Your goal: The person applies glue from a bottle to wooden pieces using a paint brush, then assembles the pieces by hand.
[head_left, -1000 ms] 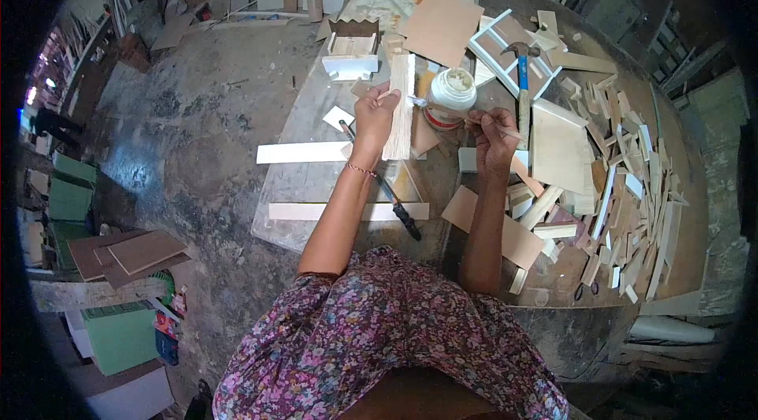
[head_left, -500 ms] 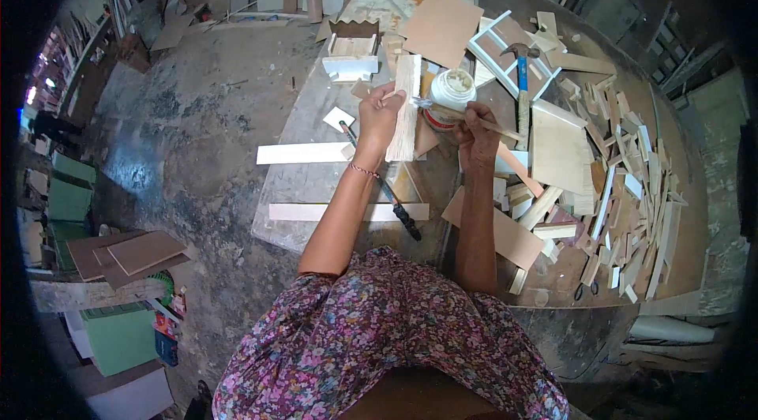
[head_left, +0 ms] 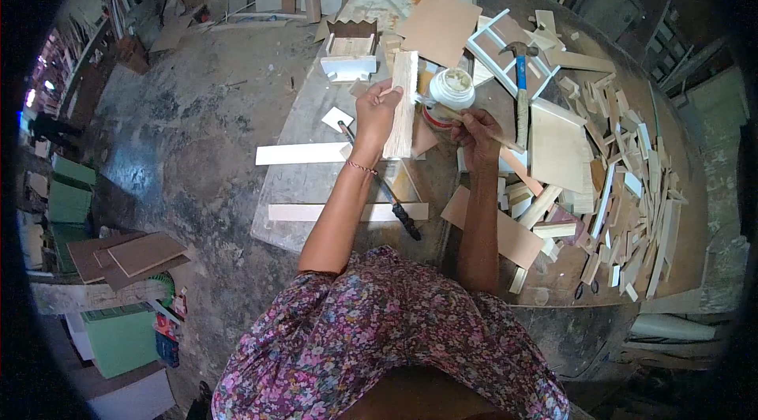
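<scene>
Head view, looking down past a floral garment to a cluttered table [head_left: 316,183] at frame centre. Left hand [head_left: 375,114], just above centre, closed around a pale wooden strip [head_left: 403,100], holding it roughly upright along its left edge. Right hand [head_left: 476,136], right of centre, gripping a thin stick [head_left: 466,121], the stick's far end pointing up-left toward the strip's right edge, just below a white glue jar [head_left: 451,87]. Jar standing open, just beside the strip's upper right, between strip and blue-handled hammer [head_left: 521,88]. Hammer lying lengthwise further right, head uppermost, across a white frame [head_left: 497,45]. Dark-handled tool [head_left: 387,191] lying diagonally below the left wrist, crossing a long pale slat [head_left: 347,211]; a second slat [head_left: 300,153] left of the left hand, jutting past the table edge. Small white stepped piece [head_left: 349,57] in the upper middle, near the strip's top. Brown board [head_left: 438,25] above the jar. Heap of short wood offcuts [head_left: 632,183] filling the right side of the frame. Stacked brown boards [head_left: 134,256] on the floor at lower left. Whether the stick's tip touches the strip: cannot tell.
</scene>
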Demonstrator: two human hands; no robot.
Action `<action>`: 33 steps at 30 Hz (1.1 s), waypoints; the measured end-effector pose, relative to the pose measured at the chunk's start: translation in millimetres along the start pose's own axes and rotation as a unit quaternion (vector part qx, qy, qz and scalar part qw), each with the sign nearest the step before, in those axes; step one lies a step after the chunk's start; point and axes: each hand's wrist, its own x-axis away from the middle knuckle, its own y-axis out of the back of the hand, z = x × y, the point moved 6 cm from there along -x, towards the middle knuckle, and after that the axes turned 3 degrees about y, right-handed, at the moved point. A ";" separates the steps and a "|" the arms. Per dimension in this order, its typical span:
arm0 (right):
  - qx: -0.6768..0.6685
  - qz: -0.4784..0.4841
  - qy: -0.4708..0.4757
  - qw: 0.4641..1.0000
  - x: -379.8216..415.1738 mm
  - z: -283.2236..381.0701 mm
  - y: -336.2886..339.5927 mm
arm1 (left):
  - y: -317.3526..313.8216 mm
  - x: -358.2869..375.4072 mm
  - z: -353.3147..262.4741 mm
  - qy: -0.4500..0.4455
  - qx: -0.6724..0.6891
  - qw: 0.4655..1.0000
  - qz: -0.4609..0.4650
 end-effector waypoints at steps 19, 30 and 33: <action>0.017 0.024 0.034 0.999 4.1 0.7 4.7 | 10.8 -8.3 15.0 0.046 0.020 0.999 0.019; 0.030 -0.026 0.047 0.998 -2.9 2.3 1.0 | 0.6 -1.7 14.9 0.047 0.019 0.998 0.040; 0.040 -0.007 0.053 0.998 -2.1 0.4 -0.8 | 1.7 -1.8 15.5 0.057 0.013 0.998 0.039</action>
